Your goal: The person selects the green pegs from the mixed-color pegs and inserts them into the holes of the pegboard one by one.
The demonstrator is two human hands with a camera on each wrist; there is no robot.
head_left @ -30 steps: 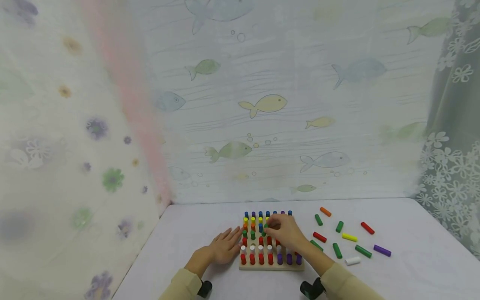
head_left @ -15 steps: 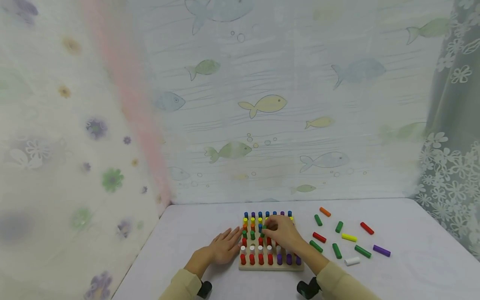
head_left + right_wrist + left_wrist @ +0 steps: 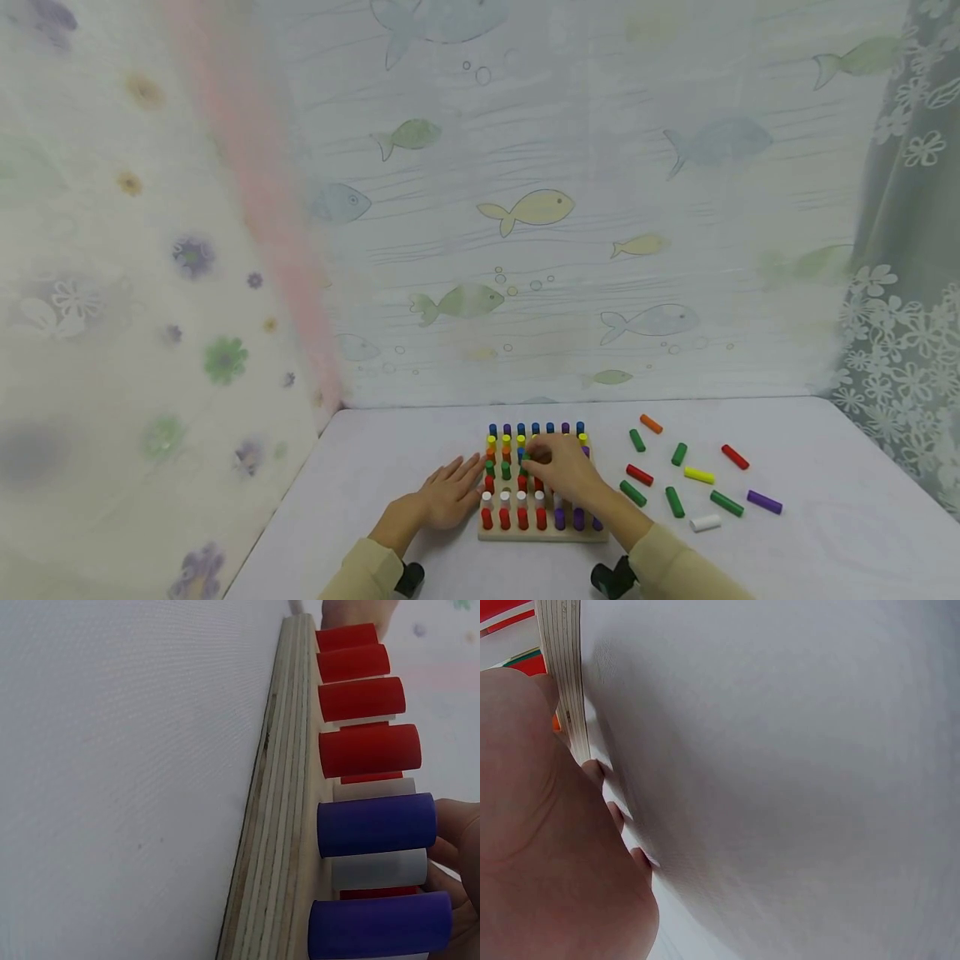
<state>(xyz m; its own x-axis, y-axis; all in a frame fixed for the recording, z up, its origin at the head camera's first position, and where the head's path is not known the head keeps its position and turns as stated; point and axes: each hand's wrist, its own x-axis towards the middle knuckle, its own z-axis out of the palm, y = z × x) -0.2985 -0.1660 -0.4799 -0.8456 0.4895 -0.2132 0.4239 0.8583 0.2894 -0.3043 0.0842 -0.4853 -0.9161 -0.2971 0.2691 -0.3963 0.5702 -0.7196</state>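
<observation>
A wooden pegboard [image 3: 543, 536] carries rows of upright coloured pegs, with red and purple ones along its near edge. My right hand [image 3: 567, 468] reaches over the middle of the board and pinches a green peg [image 3: 524, 467] between thumb and fingertips, in line with two other green pegs. Whether its lower end sits in a hole cannot be told. My left hand [image 3: 452, 493] lies with straight fingers on the table, touching the board's left side. In the right wrist view, a purple peg [image 3: 379, 825] and red pegs hide most of the right hand [image 3: 459, 859].
Loose pegs lie scattered on the white table [image 3: 817, 467] right of the board, among them a purple peg [image 3: 764, 502], a white peg [image 3: 705, 522], a yellow peg [image 3: 699, 475] and several green ones. A patterned curtain [image 3: 570, 250] hangs behind the table.
My right hand has shifted slightly left and toward me with the green peg, which now stands lower in the green row. My left hand has stayed in place.
</observation>
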